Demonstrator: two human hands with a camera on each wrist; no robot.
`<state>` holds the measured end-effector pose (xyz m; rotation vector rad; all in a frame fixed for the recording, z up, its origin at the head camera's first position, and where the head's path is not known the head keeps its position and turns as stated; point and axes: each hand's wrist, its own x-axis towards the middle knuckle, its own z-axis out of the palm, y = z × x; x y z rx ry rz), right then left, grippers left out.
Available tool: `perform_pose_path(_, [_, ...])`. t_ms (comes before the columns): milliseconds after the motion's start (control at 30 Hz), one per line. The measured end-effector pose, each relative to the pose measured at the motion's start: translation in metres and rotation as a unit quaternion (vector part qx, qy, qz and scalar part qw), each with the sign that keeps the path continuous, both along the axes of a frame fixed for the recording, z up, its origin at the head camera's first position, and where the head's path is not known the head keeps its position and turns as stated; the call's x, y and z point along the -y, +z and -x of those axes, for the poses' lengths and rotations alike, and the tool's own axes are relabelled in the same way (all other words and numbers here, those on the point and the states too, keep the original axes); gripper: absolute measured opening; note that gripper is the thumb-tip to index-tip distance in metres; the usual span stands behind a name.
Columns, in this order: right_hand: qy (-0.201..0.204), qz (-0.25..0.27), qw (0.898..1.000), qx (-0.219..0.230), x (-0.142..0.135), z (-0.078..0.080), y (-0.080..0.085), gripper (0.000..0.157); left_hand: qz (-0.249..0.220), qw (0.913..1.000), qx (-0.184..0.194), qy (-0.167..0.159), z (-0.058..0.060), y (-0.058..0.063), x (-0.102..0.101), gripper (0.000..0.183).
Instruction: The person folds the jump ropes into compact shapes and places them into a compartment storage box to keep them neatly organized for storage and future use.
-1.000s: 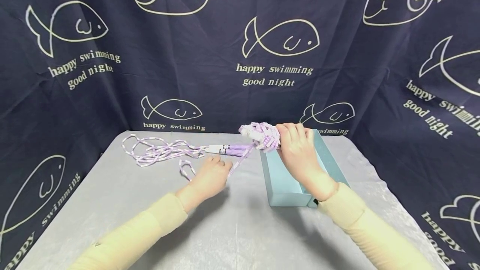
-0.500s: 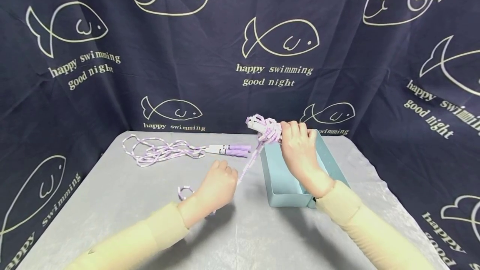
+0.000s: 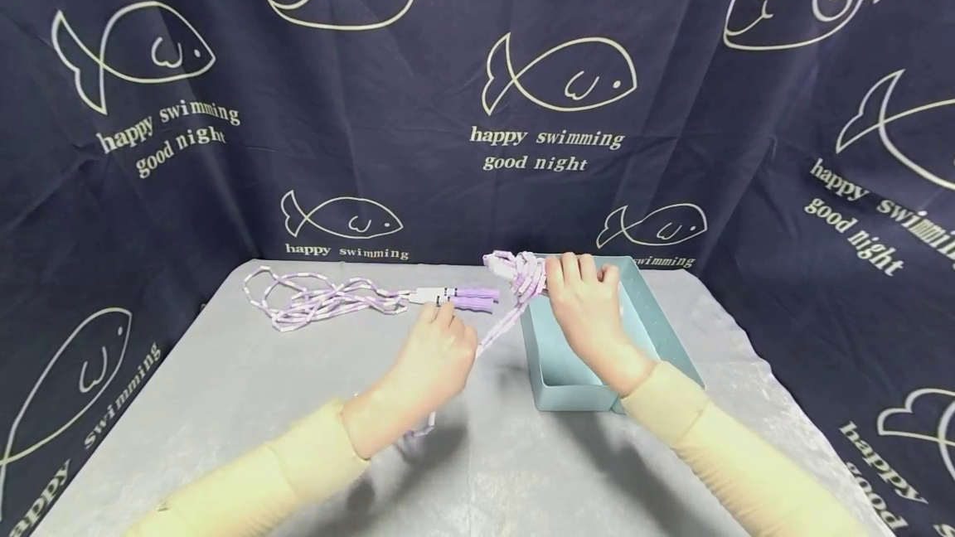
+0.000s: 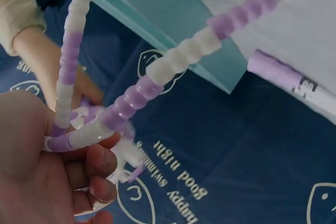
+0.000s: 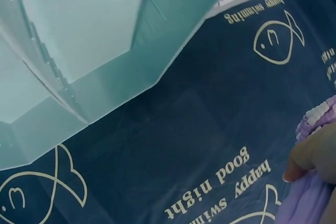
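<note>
My right hand (image 3: 585,305) grips the handles of a purple-and-white beaded jump rope (image 3: 528,273) above the blue box. Several turns of its rope wrap round the white ends of the handles. In the right wrist view, a purple handle (image 5: 303,199) shows under the fingers. Left of the box, my left hand (image 3: 442,350) holds the rope's free length, which runs taut up to the wrapped bundle. The left wrist view shows beaded rope (image 4: 134,98) passing through curled fingers (image 4: 100,163). A loose loop hangs below that hand, mostly hidden by the forearm.
A second jump rope (image 3: 313,309) lies loosely coiled at the table's back left, its purple handles (image 3: 477,295) pointing right. The light-blue open box (image 3: 578,399) stands right of centre. A dark fish-print curtain (image 3: 448,189) surrounds the grey table (image 3: 492,471).
My right hand and the wrapped bundle rise, then sink and shift slightly left. My left hand has moved right with the rope, and the hanging loop has slid behind the left forearm.
</note>
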<state>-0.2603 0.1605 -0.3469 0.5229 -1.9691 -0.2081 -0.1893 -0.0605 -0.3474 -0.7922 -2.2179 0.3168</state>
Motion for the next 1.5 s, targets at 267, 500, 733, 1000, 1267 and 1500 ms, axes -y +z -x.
perform_pose_path(267, [0.027, -0.065, 0.997, 0.006, 0.003, -0.005, -0.016, 0.024, -0.025, 0.9974, -0.064, -0.023, 0.007, 0.02, -0.003, 0.016])
perform_pose_path(500, [0.075, -0.103, 0.992, -0.014, 0.01, -0.01, -0.02, 0.024, -0.021, 0.9944, -0.102, -0.017, 0.014, 0.033, -0.003, 0.021])
perform_pose_path(733, [0.137, -0.125, 0.982, -0.024, 0.017, -0.02, -0.015, 0.019, -0.042, 0.9871, -0.146, -0.051, 0.023, 0.043, -0.001, 0.02])
perform_pose_path(1000, [0.19, -0.139, 0.971, -0.028, 0.024, -0.036, -0.008, 0.017, -0.06, 0.9877, -0.131, -0.06, 0.041, 0.045, 0.001, 0.019])
perform_pose_path(1267, [0.226, -0.142, 0.963, -0.044, 0.03, -0.048, -0.004, 0.018, -0.07, 0.9859, -0.121, -0.091, 0.062, 0.035, 0.008, 0.023])
perform_pose_path(1500, [0.253, -0.147, 0.955, -0.048, 0.031, -0.054, -0.001, 0.019, -0.081, 0.9871, -0.105, -0.09, 0.081, 0.027, 0.021, 0.016])
